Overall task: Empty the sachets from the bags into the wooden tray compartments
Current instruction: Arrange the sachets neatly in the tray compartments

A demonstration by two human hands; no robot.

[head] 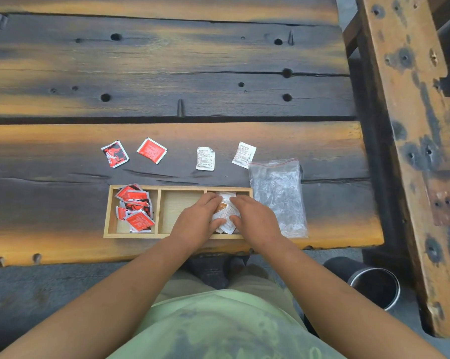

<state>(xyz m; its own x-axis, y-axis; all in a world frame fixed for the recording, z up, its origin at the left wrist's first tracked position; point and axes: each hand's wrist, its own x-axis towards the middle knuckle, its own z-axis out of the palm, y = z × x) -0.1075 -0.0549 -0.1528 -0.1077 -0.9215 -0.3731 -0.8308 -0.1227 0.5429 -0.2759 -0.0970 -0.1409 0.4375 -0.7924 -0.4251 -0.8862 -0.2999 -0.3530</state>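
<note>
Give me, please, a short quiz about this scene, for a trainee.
1. True or false: the middle compartment of the tray is empty.
2. How many loose sachets lie on the table beyond the tray? A) two B) four C) six
3. What do the left hand and the right hand hold?
Key: 1 true; 2 B; 3 white sachets in the right compartment.

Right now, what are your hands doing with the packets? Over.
Left hand, right hand: gripping white sachets in right compartment of wooden tray. Red sachets in left compartment. Nothing blocking.
</note>
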